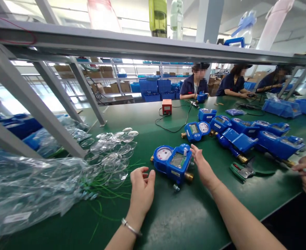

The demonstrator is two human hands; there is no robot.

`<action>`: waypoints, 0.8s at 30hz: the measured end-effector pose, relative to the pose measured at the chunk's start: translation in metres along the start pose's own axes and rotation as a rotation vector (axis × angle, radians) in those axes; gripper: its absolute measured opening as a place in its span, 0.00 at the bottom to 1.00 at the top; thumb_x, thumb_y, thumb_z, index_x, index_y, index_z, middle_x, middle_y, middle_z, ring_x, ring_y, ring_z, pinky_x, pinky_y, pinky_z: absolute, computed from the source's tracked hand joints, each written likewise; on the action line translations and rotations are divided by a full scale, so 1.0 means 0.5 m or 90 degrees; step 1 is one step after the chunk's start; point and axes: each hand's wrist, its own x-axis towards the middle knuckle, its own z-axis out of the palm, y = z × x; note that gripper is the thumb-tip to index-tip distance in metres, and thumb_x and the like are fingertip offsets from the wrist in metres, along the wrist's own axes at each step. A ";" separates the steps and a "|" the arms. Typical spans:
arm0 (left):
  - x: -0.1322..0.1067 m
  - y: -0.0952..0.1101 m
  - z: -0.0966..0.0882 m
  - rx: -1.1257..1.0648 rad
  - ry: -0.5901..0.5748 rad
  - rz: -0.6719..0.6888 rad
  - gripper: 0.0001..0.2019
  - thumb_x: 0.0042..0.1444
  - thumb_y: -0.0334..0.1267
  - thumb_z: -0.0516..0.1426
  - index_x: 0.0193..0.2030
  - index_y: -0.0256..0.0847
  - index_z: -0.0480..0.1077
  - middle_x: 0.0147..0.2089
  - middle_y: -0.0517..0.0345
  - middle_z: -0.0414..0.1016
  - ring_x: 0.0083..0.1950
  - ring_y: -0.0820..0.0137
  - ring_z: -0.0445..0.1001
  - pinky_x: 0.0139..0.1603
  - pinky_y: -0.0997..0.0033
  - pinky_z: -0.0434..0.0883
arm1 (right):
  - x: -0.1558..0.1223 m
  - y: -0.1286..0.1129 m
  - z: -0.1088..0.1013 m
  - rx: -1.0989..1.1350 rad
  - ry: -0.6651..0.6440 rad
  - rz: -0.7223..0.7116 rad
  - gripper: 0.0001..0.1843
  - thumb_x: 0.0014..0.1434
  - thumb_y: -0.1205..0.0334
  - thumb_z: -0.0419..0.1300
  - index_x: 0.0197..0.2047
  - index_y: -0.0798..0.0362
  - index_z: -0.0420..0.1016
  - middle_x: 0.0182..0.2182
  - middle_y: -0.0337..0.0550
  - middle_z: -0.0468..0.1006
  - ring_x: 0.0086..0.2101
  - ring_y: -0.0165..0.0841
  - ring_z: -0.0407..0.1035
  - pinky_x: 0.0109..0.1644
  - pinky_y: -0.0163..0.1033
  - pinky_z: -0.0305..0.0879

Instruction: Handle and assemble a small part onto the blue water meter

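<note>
Tabletop (173, 218) carried a clear plastic bag (35, 187), then a blue meter (171, 169) between the left hand (142, 189) and right hand (204, 169), both grips loose and empty; the bag's white label (17, 217) was too blurred to read

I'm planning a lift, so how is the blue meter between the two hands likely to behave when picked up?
The blue meter probably feels heavy for its size, given its brass-coloured fitting. Its boxy housing looks rigid, so it should hardly flex. The broad shape, lying dial up, makes rolling seem unlikely.
</note>
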 end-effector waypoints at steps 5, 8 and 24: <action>-0.035 0.014 0.035 -0.166 -0.118 -0.133 0.26 0.52 0.56 0.54 0.51 0.40 0.60 0.45 0.50 0.68 0.42 0.64 0.72 0.46 0.58 0.69 | 0.037 0.018 0.006 0.089 -0.114 0.087 0.36 0.60 0.34 0.36 0.55 0.50 0.65 0.42 0.48 0.75 0.40 0.37 0.70 0.41 0.43 0.67; -0.052 0.036 0.063 -0.270 -0.162 -0.217 0.27 0.54 0.57 0.52 0.54 0.43 0.53 0.43 0.50 0.70 0.38 0.66 0.74 0.42 0.58 0.72 | 0.019 0.022 0.002 0.122 -0.120 0.102 0.31 0.58 0.35 0.46 0.53 0.49 0.66 0.39 0.44 0.75 0.35 0.33 0.69 0.35 0.38 0.67; -0.240 0.037 0.028 -0.527 -0.185 -0.330 0.24 0.51 0.56 0.57 0.45 0.39 0.63 0.41 0.48 0.74 0.34 0.65 0.75 0.34 0.63 0.73 | -0.173 -0.031 0.014 0.251 -0.146 0.242 0.27 0.47 0.47 0.62 0.50 0.48 0.69 0.38 0.44 0.78 0.36 0.41 0.72 0.36 0.40 0.66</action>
